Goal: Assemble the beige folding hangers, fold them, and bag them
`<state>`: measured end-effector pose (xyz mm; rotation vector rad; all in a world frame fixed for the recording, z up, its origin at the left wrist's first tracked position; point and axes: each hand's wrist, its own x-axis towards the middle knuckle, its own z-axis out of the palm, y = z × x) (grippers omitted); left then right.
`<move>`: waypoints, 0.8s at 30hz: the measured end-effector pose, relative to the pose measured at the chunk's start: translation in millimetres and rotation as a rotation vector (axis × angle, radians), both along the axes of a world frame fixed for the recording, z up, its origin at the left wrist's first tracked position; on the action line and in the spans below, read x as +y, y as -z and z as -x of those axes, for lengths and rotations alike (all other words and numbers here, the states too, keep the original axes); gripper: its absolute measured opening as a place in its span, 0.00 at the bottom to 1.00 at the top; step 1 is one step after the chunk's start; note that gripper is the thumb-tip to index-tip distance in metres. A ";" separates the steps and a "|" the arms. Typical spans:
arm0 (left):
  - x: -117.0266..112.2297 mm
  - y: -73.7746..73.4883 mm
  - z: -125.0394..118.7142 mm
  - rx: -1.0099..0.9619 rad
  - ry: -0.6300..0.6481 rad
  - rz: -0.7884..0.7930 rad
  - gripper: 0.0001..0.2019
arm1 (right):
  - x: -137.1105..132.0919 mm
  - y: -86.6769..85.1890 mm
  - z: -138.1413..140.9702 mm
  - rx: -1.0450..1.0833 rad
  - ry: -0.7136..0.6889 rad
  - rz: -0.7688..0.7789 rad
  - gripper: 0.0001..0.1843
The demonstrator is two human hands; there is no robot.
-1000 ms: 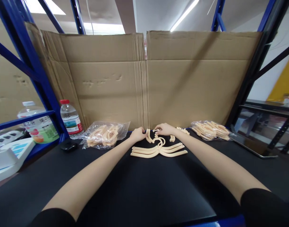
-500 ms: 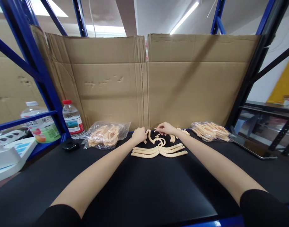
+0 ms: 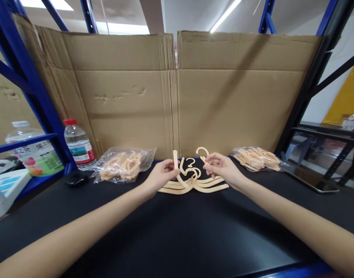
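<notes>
My left hand [image 3: 163, 172] grips a cream, curved hanger arm [image 3: 176, 159], raised off the table and tilted upright. In my right hand [image 3: 219, 166], thumb and fingers pinch a cream hanger hook [image 3: 202, 150], its curl pointing up. Between and below the hands lie several cream hangers [image 3: 208, 185] stacked together, their hooks bunched in the middle. Behind the stack are a loose hanger hook [image 3: 190, 160] and a curved arm piece [image 3: 182, 166]. My right hand hides part of what lies behind it.
Plastic bags of cream parts lie at left [image 3: 123, 166] and right [image 3: 256, 159]. A water bottle [image 3: 79, 148], a black mouse [image 3: 75, 179] and a white device [image 3: 9, 185] stand left. A dark tablet [image 3: 310, 178] rests right. Cardboard [image 3: 130, 108] walls off the black table's back [image 3: 177, 231].
Both hands have lifted and come nearer. The left now holds up a curved hanger arm, the right a hook. The view has shifted slightly.
</notes>
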<state>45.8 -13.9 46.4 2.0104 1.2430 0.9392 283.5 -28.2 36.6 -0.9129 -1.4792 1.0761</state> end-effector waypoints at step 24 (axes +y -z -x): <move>-51.5 41.5 -5.9 -0.399 0.224 -0.206 0.05 | -40.5 21.7 16.8 0.166 -0.341 0.386 0.10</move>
